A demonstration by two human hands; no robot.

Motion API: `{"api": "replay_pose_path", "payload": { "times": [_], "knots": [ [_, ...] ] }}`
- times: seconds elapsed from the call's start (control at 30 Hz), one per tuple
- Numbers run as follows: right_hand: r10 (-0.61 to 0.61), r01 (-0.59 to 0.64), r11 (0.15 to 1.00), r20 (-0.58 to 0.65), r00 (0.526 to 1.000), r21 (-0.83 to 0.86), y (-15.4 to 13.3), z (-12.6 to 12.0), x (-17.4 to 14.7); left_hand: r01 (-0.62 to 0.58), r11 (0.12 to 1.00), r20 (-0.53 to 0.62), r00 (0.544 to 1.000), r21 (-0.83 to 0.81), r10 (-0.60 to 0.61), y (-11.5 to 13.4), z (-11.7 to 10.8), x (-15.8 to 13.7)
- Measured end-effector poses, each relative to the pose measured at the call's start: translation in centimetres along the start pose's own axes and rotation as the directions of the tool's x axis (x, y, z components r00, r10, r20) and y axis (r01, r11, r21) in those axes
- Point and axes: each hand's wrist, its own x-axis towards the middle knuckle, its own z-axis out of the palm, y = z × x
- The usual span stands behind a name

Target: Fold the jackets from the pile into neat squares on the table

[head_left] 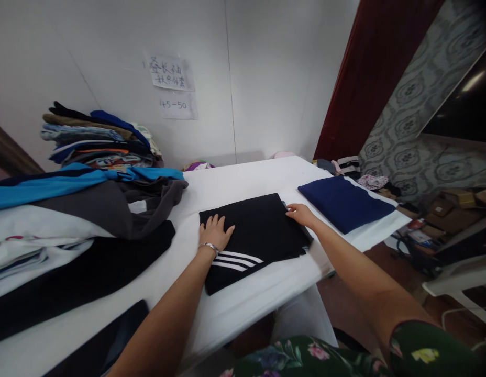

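A folded black garment [251, 225] with white stripes at its lower left corner lies on the white table in front of me. My left hand [216, 233], with a bracelet at the wrist, rests flat on its left part, fingers spread. At the garment's right edge, my right hand [300, 214] has its thumb and fingers closed on the border, where a strip of greyish cloth peeks out. Further right lies a folded navy blue garment [345, 201], which neither hand touches.
On the left, a tall stack of folded clothes [97, 139] stands behind loose garments: a grey and blue one [136, 204] and a black one [121, 256]. The white table [243, 180] meets a wall with handwritten paper signs [172, 73]. Cardboard boxes [447, 214] and a white stool [463, 275] are at right.
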Motion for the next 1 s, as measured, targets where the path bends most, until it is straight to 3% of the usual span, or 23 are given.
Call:
{"api": "replay_pose_path", "payload": {
  "times": [0.23, 0.5, 0.63, 0.77, 1.0],
  "knots": [
    [0.11, -0.121, 0.963, 0.057, 0.992, 0.242, 0.5, -0.1, -1.5, -0.005, 1.0, 0.009, 1.0, 0.007, 0.005, -0.1, 0.2, 0.1],
    [0.099, -0.123, 0.948, 0.096, 0.99, 0.294, 0.8, 0.0, -1.5, -0.004, 1.0, 0.006, 1.0, 0.013, 0.004, -0.1, 0.2, 0.1],
    [0.082, -0.099, 0.973, 0.088, 0.993, 0.209, 1.1, 0.1, -1.5, -0.003, 1.0, 0.007, 1.0, 0.009, 0.003, 0.0, 0.0, 0.0],
    [0.061, -0.062, 0.998, 0.041, 0.997, 0.013, 0.7, 0.1, -0.9, 0.002, 1.0, 0.013, 1.0, 0.015, -0.003, 0.1, 0.0, -0.1],
    [-0.086, 0.073, 0.966, -0.04, 0.995, -0.249, -1.4, 0.6, -0.2, -0.002, 1.0, 0.01, 1.0, 0.012, 0.002, 0.1, 0.0, -0.1]
  ]
}}
